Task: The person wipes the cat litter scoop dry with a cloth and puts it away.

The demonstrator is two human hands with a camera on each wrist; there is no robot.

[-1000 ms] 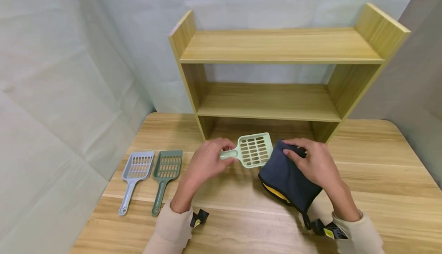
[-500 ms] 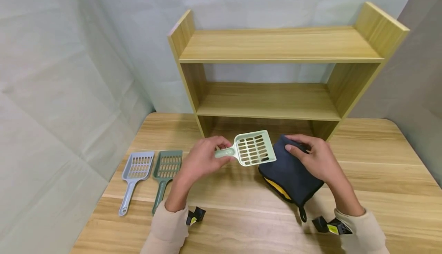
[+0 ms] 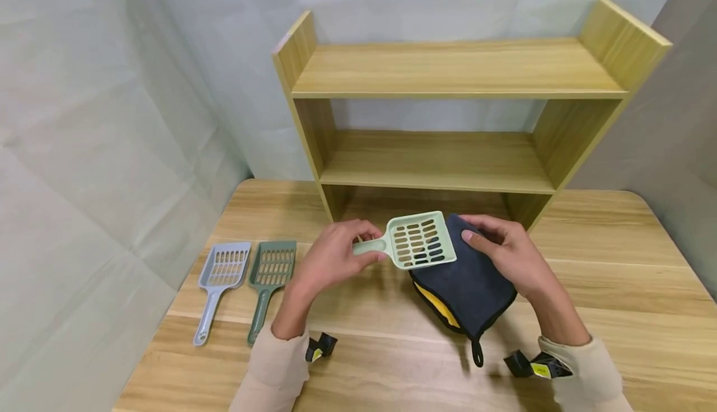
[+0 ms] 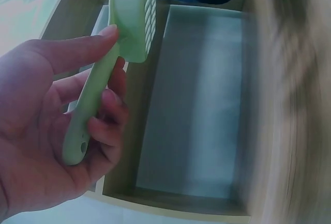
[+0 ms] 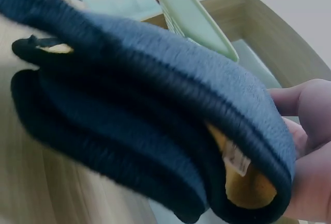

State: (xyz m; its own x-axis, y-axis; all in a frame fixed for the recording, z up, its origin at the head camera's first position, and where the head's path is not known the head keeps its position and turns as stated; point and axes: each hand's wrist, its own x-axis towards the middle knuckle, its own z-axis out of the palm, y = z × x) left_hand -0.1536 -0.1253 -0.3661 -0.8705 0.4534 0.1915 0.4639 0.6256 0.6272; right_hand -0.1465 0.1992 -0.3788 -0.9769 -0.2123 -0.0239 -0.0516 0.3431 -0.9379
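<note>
My left hand (image 3: 336, 253) grips the handle of a light green slotted litter scoop (image 3: 396, 247), its head pointing right above the table. In the left wrist view the fingers curl round the scoop's handle (image 4: 90, 100). A folded dark blue cloth (image 3: 476, 287) with a yellow inner side and a black edge loop hangs from my right hand (image 3: 512, 253), pinched between thumb and fingers. The scoop's front edge overlaps the cloth in the head view; whether they touch I cannot tell. Folded layers of the cloth (image 5: 155, 79) fill the right wrist view.
Two more litter scoops lie on the table at the left, a pale blue-grey one (image 3: 224, 269) and a dark green one (image 3: 272, 269). A wooden shelf unit (image 3: 442, 178) stands at the back, behind both hands. The wooden table (image 3: 627, 262) extends right.
The scoop first moved a little left off the cloth, then back right so its head now overlaps the cloth. The cloth's lower part has swung slightly left. Both grips stay.
</note>
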